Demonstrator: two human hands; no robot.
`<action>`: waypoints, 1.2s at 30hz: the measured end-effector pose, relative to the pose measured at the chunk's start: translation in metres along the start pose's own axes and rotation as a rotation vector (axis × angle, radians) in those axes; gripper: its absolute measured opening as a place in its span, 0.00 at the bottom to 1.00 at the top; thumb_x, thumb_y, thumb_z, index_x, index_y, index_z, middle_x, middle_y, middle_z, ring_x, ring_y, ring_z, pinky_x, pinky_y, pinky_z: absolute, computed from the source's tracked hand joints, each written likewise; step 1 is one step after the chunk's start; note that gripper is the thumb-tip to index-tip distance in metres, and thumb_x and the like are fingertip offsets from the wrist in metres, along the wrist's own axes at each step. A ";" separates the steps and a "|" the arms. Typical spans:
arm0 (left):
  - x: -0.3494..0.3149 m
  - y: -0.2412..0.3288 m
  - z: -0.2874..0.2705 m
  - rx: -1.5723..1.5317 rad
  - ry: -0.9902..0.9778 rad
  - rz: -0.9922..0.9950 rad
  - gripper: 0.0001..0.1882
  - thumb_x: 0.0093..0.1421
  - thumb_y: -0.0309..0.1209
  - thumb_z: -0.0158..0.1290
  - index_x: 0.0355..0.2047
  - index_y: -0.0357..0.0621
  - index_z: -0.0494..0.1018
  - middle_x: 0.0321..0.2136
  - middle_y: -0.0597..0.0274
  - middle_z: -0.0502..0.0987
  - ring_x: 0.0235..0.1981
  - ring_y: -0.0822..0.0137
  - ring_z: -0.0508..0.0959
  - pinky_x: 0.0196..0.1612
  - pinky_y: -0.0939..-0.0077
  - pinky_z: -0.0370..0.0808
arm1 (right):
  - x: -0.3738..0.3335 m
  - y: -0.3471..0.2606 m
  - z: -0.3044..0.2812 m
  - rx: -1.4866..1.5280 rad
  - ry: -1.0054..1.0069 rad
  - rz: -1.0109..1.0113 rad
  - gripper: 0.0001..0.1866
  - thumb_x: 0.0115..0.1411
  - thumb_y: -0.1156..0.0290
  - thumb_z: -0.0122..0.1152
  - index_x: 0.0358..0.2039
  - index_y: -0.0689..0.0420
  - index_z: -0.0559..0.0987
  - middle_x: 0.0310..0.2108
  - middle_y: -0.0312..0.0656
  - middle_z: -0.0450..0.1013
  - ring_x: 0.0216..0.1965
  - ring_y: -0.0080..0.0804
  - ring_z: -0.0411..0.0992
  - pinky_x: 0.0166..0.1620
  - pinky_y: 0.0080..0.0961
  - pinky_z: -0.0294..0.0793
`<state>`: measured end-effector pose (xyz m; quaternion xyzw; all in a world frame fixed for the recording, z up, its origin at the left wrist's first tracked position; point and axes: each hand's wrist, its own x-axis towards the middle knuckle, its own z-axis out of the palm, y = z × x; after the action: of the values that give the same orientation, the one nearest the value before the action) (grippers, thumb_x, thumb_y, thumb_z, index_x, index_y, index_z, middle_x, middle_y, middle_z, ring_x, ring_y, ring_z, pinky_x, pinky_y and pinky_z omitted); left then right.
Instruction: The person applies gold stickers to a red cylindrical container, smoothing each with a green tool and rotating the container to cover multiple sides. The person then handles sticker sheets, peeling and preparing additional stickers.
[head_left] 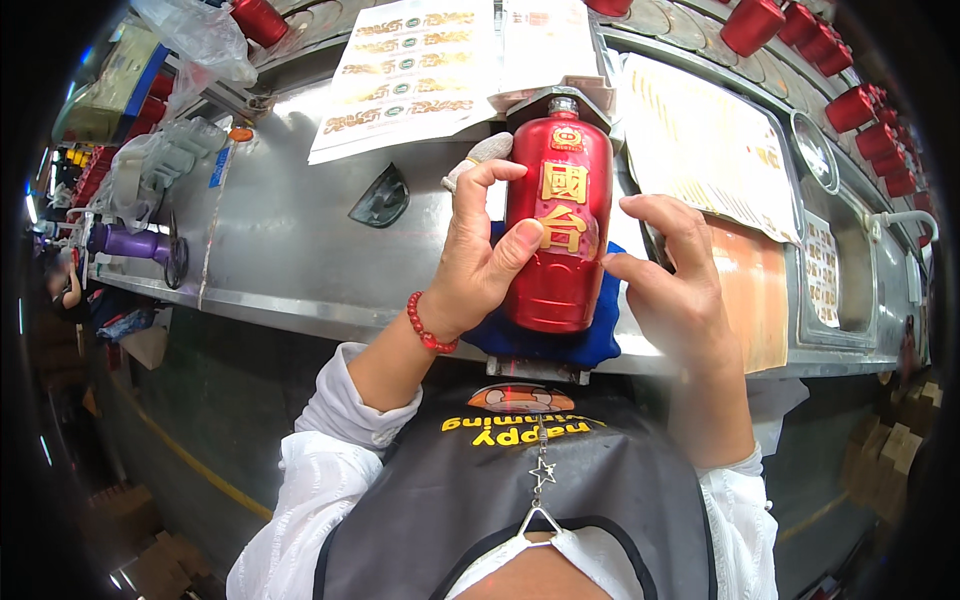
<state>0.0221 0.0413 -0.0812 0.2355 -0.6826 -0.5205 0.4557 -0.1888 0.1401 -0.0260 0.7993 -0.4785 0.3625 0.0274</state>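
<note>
Steadiness helps: our left hand (472,272), thumb and forefinger spread, braces the glossy red, gold-lettered, round-shouldered bottle (565,200) at twelve o'clock while our right hand (683,285), fingertips parted, should press gently.

just off centre toward one o'clock, a glossy red bottle (562,212) with gold characters (565,184); under it, royal-blue cloth (560,346); at eleven, a white sheet (412,72) banded in ornate gold; at six, a dark-grey apron (430,510), yellow-lettered.
</note>
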 end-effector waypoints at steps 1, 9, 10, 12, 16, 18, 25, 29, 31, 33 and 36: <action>0.000 -0.001 0.001 0.012 -0.004 0.008 0.31 0.64 0.42 0.59 0.60 0.41 0.60 0.54 0.53 0.62 0.58 0.60 0.63 0.65 0.64 0.57 | 0.001 -0.003 0.002 0.003 0.028 0.005 0.19 0.47 0.83 0.64 0.42 0.56 0.83 0.56 0.50 0.70 0.55 0.51 0.70 0.55 0.44 0.73; -0.001 -0.005 0.004 0.047 0.005 0.055 0.34 0.64 0.42 0.58 0.62 0.38 0.58 0.57 0.51 0.61 0.61 0.59 0.61 0.67 0.65 0.56 | -0.018 -0.001 0.018 -0.072 0.089 0.087 0.29 0.49 0.83 0.61 0.52 0.47 0.83 0.59 0.55 0.69 0.56 0.52 0.71 0.58 0.41 0.73; -0.001 -0.005 0.004 0.042 0.004 0.053 0.34 0.64 0.42 0.58 0.62 0.37 0.57 0.57 0.50 0.61 0.62 0.59 0.61 0.67 0.65 0.55 | -0.014 -0.004 0.019 -0.051 0.092 0.068 0.29 0.50 0.85 0.60 0.53 0.47 0.83 0.60 0.56 0.68 0.56 0.53 0.71 0.58 0.41 0.73; 0.000 -0.006 0.004 0.032 0.002 0.052 0.35 0.64 0.41 0.58 0.62 0.36 0.57 0.58 0.50 0.61 0.62 0.58 0.61 0.68 0.65 0.55 | -0.011 -0.007 0.020 -0.095 0.041 0.102 0.29 0.50 0.85 0.59 0.53 0.48 0.83 0.59 0.57 0.69 0.56 0.53 0.71 0.57 0.42 0.73; 0.000 -0.004 0.005 0.076 0.000 0.068 0.35 0.64 0.41 0.58 0.62 0.36 0.56 0.58 0.50 0.61 0.62 0.58 0.61 0.68 0.64 0.55 | -0.020 -0.001 0.019 -0.184 0.045 0.184 0.30 0.50 0.86 0.59 0.54 0.49 0.82 0.60 0.58 0.68 0.55 0.55 0.70 0.57 0.42 0.73; 0.001 -0.003 0.006 0.070 0.001 0.066 0.35 0.64 0.41 0.58 0.63 0.35 0.56 0.58 0.50 0.61 0.62 0.58 0.61 0.68 0.64 0.55 | -0.018 -0.004 0.019 -0.189 0.083 0.158 0.30 0.50 0.85 0.60 0.55 0.49 0.82 0.60 0.59 0.68 0.55 0.55 0.71 0.57 0.42 0.73; -0.002 -0.007 0.006 0.055 0.024 0.085 0.38 0.66 0.47 0.56 0.64 0.34 0.54 0.58 0.48 0.60 0.63 0.57 0.60 0.68 0.64 0.54 | -0.021 -0.009 0.020 -0.150 0.117 0.223 0.29 0.49 0.88 0.58 0.53 0.58 0.81 0.58 0.61 0.69 0.54 0.56 0.72 0.56 0.43 0.73; -0.009 -0.008 -0.003 0.192 0.012 0.250 0.39 0.67 0.56 0.50 0.64 0.36 0.59 0.62 0.42 0.59 0.66 0.52 0.59 0.70 0.57 0.50 | -0.005 -0.035 0.017 0.131 0.169 0.255 0.26 0.54 0.88 0.56 0.56 0.66 0.74 0.49 0.60 0.74 0.47 0.50 0.76 0.50 0.38 0.76; -0.011 -0.003 -0.018 0.446 -0.110 0.438 0.38 0.67 0.58 0.49 0.63 0.39 0.64 0.63 0.38 0.59 0.67 0.50 0.58 0.72 0.52 0.46 | -0.004 -0.048 0.016 0.282 0.192 0.483 0.22 0.59 0.85 0.55 0.56 0.67 0.72 0.45 0.54 0.76 0.43 0.40 0.77 0.48 0.33 0.77; -0.006 0.002 -0.019 0.507 -0.186 0.436 0.38 0.67 0.63 0.42 0.63 0.45 0.69 0.62 0.43 0.64 0.68 0.47 0.57 0.72 0.47 0.42 | -0.003 -0.044 0.019 0.416 0.236 0.639 0.19 0.63 0.81 0.55 0.54 0.67 0.72 0.41 0.49 0.76 0.41 0.32 0.76 0.46 0.29 0.76; 0.002 0.006 -0.020 0.593 -0.233 0.437 0.39 0.68 0.64 0.35 0.64 0.50 0.70 0.60 0.59 0.72 0.68 0.50 0.58 0.73 0.47 0.40 | -0.010 -0.020 0.030 0.540 0.277 0.712 0.14 0.66 0.74 0.55 0.51 0.63 0.72 0.40 0.41 0.74 0.39 0.23 0.72 0.44 0.22 0.73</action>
<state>0.0393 0.0321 -0.0745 0.1453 -0.8847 -0.2143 0.3876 -0.1593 0.1465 -0.0475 0.5080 -0.6033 0.5641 -0.2443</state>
